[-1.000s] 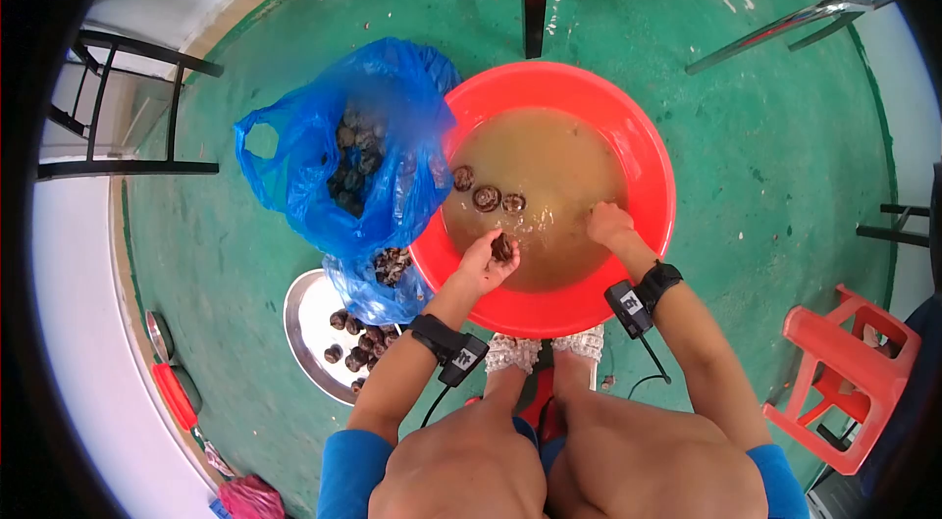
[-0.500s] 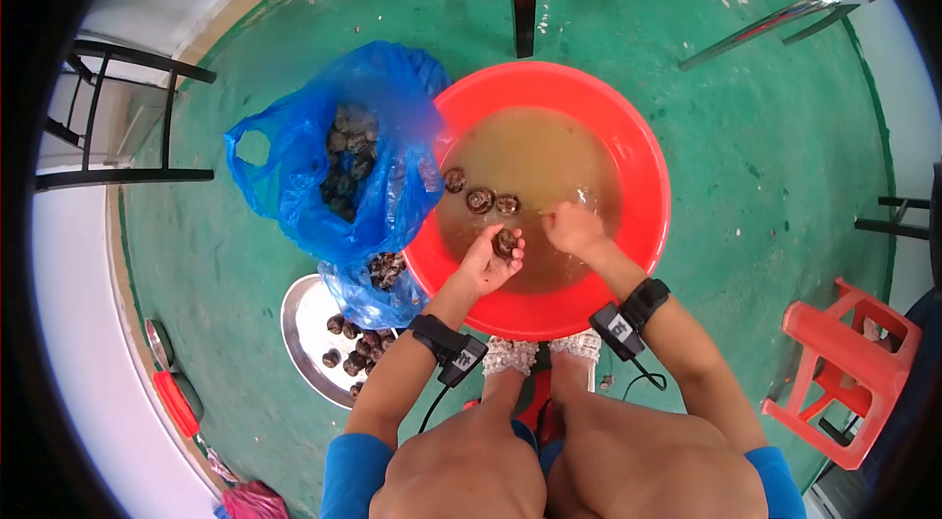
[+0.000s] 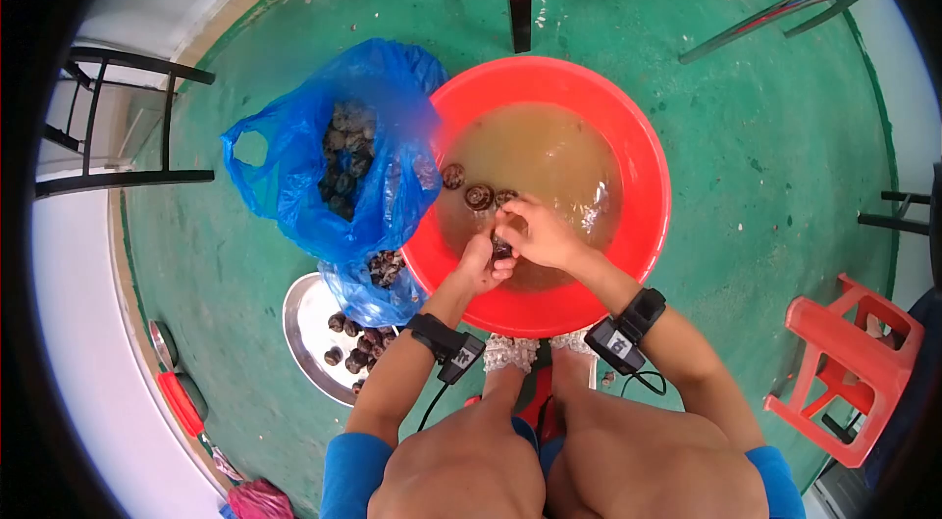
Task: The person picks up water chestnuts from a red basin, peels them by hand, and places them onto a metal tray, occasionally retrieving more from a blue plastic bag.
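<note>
Head view: the left hand (image 3: 481, 262) is curled around a dark snail (image 3: 501, 247) above the murky water, and the right hand (image 3: 537, 233) closes over it from the other side; both meet inside the red basin (image 3: 643, 141); three more snails (image 3: 478, 195) float just beyond; a blue bag (image 3: 294, 176) of snails leans against the basin's rim; a metal plate (image 3: 304, 318) lies below it.

Blue plastic bag (image 3: 294, 166) sitting open on green floor (image 3: 765, 146), dark snails showing inside. Round metal tray (image 3: 306, 323) lying below bag, holding more snails. Red plastic stool (image 3: 849, 367) standing at right. Black metal frame (image 3: 108, 127) standing at left.
</note>
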